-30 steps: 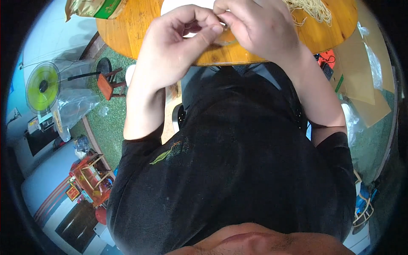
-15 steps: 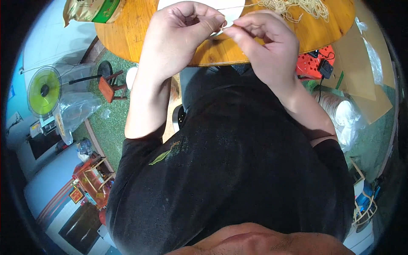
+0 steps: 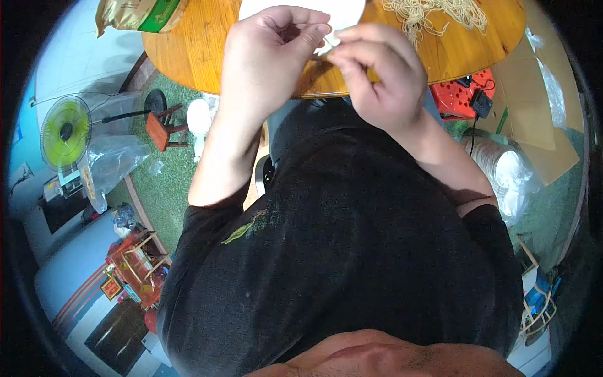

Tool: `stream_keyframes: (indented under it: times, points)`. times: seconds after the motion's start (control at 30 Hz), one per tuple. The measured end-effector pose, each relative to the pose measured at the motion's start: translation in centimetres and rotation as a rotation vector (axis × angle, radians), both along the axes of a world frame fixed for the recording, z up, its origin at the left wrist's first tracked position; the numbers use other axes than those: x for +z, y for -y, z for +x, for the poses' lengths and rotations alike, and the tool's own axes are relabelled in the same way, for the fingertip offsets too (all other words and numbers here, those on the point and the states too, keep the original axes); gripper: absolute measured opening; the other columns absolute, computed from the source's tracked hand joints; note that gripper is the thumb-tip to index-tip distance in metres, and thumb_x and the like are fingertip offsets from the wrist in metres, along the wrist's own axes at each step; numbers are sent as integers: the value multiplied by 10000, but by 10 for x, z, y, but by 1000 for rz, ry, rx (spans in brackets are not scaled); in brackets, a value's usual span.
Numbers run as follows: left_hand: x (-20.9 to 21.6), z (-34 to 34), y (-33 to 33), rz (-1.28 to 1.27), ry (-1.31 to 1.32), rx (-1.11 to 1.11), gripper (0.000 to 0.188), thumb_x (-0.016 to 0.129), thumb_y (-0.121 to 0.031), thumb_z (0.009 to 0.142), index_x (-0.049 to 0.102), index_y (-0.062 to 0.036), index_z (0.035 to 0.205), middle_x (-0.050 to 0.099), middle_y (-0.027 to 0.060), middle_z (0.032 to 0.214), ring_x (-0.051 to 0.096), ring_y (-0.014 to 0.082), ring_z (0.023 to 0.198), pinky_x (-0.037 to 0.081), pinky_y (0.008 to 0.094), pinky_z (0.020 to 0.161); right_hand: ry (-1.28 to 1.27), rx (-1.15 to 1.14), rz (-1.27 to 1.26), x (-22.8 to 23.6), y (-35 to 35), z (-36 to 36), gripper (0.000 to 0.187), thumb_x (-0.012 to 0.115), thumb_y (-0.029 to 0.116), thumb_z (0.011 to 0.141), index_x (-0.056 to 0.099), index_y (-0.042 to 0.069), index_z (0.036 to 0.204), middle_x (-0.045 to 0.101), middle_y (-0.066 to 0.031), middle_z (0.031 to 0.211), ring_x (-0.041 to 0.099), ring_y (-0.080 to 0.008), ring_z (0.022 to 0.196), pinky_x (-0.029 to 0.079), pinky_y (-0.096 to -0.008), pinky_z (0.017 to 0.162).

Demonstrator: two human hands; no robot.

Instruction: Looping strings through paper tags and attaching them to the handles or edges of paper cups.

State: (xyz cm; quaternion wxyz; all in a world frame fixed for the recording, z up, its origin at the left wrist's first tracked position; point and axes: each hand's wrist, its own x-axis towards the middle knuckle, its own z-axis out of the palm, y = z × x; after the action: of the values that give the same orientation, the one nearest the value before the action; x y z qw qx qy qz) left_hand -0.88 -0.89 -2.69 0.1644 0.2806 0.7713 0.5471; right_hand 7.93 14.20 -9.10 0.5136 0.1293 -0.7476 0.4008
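Above the near edge of the wooden table, my left hand is closed in a pinch, thumb against forefinger. My right hand pinches close beside it, its fingertips almost meeting the left ones. A short bit of thin pale string shows between the fingertips; most of it is hidden or too fine to follow. Behind the hands lies a flat white round piece, partly covered by them. A loose heap of beige string rests on the table to the right.
A tan and green bag lies at the table's far left. On the floor stand a green fan, a small stool and a red perforated stool bearing a black adapter. Cardboard leans at the right.
My right hand has turned and drawn slightly inward and down, its fingers curling more. My left hand has shifted a little right. The string stretched toward the heap no longer shows.
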Motion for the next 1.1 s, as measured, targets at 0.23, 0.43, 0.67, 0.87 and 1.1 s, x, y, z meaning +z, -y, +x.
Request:
stream_keyframes:
  times: [0.23, 0.43, 0.67, 0.87, 1.1]
  points:
    - [16, 21, -14, -156, -156, 127, 196, 675, 66, 945, 679, 48, 1141, 742, 92, 957, 694, 116, 877, 550, 265, 771, 505, 129, -493, -3, 7, 10, 20, 724, 76, 938, 721, 57, 934, 760, -39, 853, 750, -115, 814, 583, -271, 695]
    - [8, 22, -9, 206, -117, 96, 314, 638, 108, 967, 596, 71, 1277, 737, 140, 1049, 708, 172, 997, 551, 296, 906, 699, 188, -751, 37, 14, 10, 112, 705, 95, 980, 729, 21, 1060, 739, -2, 841, 599, -26, 619, 471, -181, 531]
    - [12, 27, -11, 289, -97, 112, 278, 666, 100, 954, 614, 73, 1225, 737, 141, 1055, 717, 189, 1012, 552, 298, 922, 870, 171, -598, 53, 1, 7, 195, 693, 154, 999, 749, 6, 1113, 726, -22, 830, 635, -66, 634, 518, -206, 575]
    - [3, 16, -21, 658, -209, -169, 275, 696, 96, 930, 631, 75, 1197, 743, 135, 1053, 721, 185, 997, 551, 295, 922, 861, 151, -497, 77, -7, 11, 153, 667, 39, 951, 695, -76, 854, 669, -102, 731, 599, -118, 546, 479, -262, 543]
    - [16, 8, -12, 167, -222, -31, 281, 718, 106, 902, 655, 62, 1172, 746, 121, 1041, 715, 163, 966, 553, 279, 867, 1095, 388, -647, 57, -28, 4, 104, 648, 28, 973, 709, -52, 949, 683, -58, 770, 631, -100, 608, 511, -238, 561]
